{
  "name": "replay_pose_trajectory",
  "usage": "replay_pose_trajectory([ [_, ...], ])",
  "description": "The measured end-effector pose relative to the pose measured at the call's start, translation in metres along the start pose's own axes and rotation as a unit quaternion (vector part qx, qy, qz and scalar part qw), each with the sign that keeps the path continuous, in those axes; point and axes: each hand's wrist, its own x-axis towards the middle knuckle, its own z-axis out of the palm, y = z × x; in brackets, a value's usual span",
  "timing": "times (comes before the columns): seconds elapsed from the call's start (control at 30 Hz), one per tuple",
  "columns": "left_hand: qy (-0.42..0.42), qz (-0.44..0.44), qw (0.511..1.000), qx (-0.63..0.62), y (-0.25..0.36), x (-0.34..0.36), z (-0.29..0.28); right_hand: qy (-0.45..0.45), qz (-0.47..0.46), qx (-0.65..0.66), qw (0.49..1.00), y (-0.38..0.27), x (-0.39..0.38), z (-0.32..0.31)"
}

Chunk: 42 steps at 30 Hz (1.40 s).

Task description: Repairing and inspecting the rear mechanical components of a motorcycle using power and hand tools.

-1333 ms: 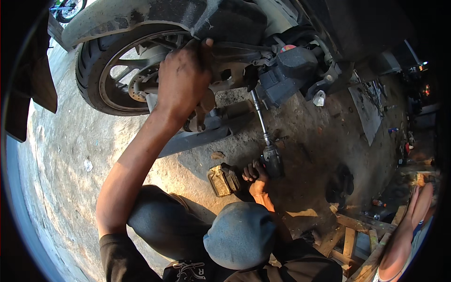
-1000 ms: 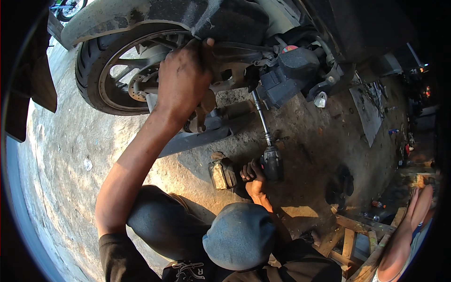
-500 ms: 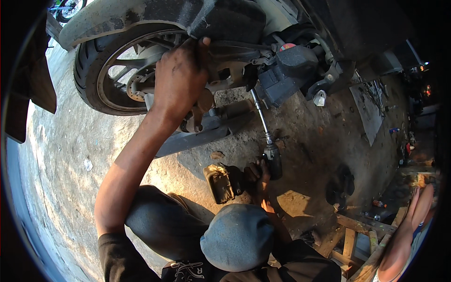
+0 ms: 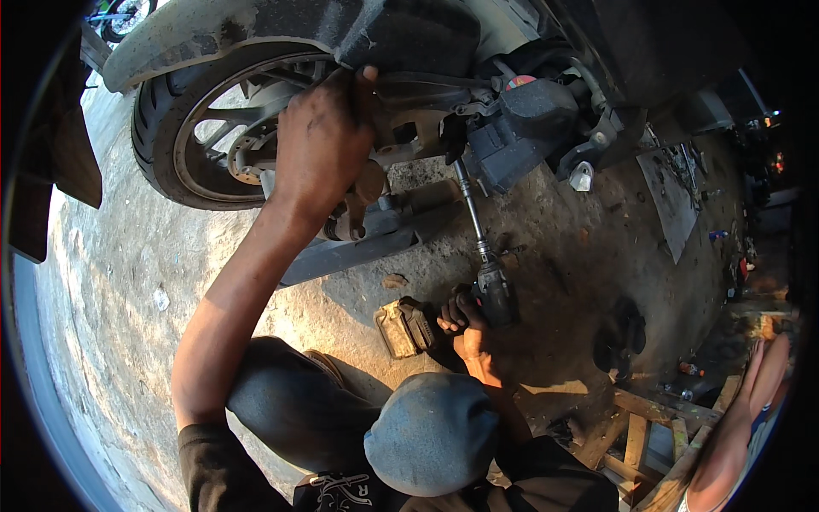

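My right hand [image 4: 461, 322] is wrapped around the handle of a dark cordless impact wrench [image 4: 494, 290]. A worn, yellowish battery block [image 4: 404, 329] sits at the handle's end. From the wrench's nose, a long silver extension bar [image 4: 471, 203] reaches up to the motorcycle's underside beside the dark engine casing [image 4: 533, 124]; the bar's far tip is hidden. My left hand [image 4: 322, 145] is closed over a part beside the rear wheel [image 4: 200, 149], below the fender, thumb showing at the top. Its other fingers and what they grip are hidden.
The grey fender [image 4: 230, 38] spans the top left. A flat sheet with tools [image 4: 670, 200] lies on the concrete floor to the right. At the lower right are a wooden frame [image 4: 636, 444] and another person's arm [image 4: 738, 427]. My blue-clad knees [image 4: 433, 431] are close below the wrench.
The impact wrench has tilted and turned in my right hand, its battery block now showing a different side. The bar has shifted slightly. My left hand has barely moved.
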Motion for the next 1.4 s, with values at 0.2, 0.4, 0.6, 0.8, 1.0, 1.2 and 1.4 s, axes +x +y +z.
replay_pose_trajectory([
  [0.2,-0.006,-0.001,1.000,0.004,0.000,0.000,-0.001,-0.002,-0.019,-0.049,0.999,0.010,0.008,-0.006],
  [0.4,-0.006,-0.001,1.000,0.016,0.000,0.000,0.001,-0.027,0.005,-0.026,0.999,0.001,0.003,-0.012],
  [0.6,-0.009,0.011,0.999,0.047,0.004,0.000,0.001,-0.039,0.015,-0.016,0.999,0.005,0.014,-0.011],
  [0.8,-0.004,0.010,0.999,0.049,0.007,0.000,0.002,-0.070,0.001,0.014,0.997,0.018,0.024,-0.016],
  [1.0,-0.004,-0.009,0.998,0.062,0.003,0.000,0.003,-0.034,-0.019,0.036,0.999,0.007,0.019,-0.013],
  [1.2,0.016,0.026,0.998,0.047,-0.001,0.001,0.005,-0.030,-0.030,0.031,0.999,0.004,0.022,-0.012],
  [1.4,0.001,0.010,1.000,0.026,0.000,0.000,0.003,-0.029,-0.031,0.066,0.997,0.006,0.030,-0.018],
])
